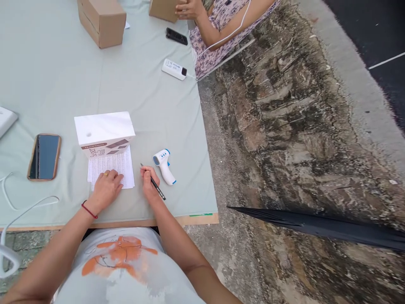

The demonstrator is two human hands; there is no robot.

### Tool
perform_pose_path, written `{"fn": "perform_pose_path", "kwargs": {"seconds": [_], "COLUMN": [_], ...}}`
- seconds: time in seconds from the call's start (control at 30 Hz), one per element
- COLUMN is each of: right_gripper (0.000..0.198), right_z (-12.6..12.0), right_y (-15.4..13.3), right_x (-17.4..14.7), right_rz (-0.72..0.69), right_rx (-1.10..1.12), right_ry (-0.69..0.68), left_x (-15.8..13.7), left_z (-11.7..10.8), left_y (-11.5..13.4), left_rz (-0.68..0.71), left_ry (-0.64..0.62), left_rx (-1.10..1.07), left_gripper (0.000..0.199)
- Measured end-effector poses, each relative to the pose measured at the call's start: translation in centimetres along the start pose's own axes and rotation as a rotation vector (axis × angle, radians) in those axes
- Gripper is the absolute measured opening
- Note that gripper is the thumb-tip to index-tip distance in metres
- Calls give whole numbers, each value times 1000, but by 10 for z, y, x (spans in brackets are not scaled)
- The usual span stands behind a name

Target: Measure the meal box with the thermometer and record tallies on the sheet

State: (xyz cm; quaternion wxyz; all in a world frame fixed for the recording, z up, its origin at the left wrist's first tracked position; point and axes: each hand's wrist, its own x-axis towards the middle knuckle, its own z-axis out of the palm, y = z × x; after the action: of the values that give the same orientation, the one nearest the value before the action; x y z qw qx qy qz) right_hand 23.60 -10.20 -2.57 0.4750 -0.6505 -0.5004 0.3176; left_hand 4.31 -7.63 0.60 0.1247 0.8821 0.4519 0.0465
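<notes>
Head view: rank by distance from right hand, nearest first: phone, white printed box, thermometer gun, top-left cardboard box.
From the right hand:
1. Thermometer gun: just to its right.
2. White printed box: ahead, to its left.
3. Phone: farther left, beyond the left hand.
4. Cardboard box: far ahead, leftward.

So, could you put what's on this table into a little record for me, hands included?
Left hand: resting flat on printed sheets
Right hand: holding a black pen, right of the sheets
Beyond the sheets: white box with printed side
Right of the pen: white-and-blue handheld thermometer, lying down
Left of the sheets: phone, screen up
Far side: closed cardboard box
Another person: hand on a second cardboard box
Surface: pale cloth
</notes>
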Motion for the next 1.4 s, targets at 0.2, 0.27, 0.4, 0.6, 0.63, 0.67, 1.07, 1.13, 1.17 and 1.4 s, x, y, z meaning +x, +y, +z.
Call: {"fn": "perform_pose_path", "kwargs": {"seconds": [0.2, 0.27, 0.4, 0.6, 0.63, 0.67, 1.07, 1.13, 1.17, 1.4], "right_gripper": [33, 25, 17, 17, 17, 17, 18, 18, 17, 15], "right_z": [12, 17, 24, 27, 27, 27, 24, 24, 24, 23], "right_y": [0, 2, 4, 1, 1, 2, 2, 2, 2, 4], "right_x": [9, 9, 6, 6, 6, 6, 6, 6, 6, 7], "right_rz": [56, 104, 124, 74, 67, 65, 39, 37, 38, 46], "right_rx": [93, 90, 65, 2, -3, -9, -79, -78, -80, -79], "right_ry": [-37, -15, 18, -1, -10, -19, -62, -59, -57, -76], "left_x": [2, 1, 0, 1, 1, 1, 0, 0, 1, 2], "left_z": [14, 16, 16, 15, 14, 14, 16, 14, 14, 11], "left_y": [13, 13, 13, 16, 16, 16, 17, 17, 17, 18], "left_rz": [-52, -44, -33, -37, -38, -39, -33, -45, -50, -49], "left_ry": [68, 83, 92, 92, 90, 88, 93, 83, 78, 60], "left_rx": [39, 44, 59, 58, 53, 46, 33, 11, 4, 25], "left_gripper": [35, 36, 36, 36, 36, 36, 36, 36, 36, 38]}}
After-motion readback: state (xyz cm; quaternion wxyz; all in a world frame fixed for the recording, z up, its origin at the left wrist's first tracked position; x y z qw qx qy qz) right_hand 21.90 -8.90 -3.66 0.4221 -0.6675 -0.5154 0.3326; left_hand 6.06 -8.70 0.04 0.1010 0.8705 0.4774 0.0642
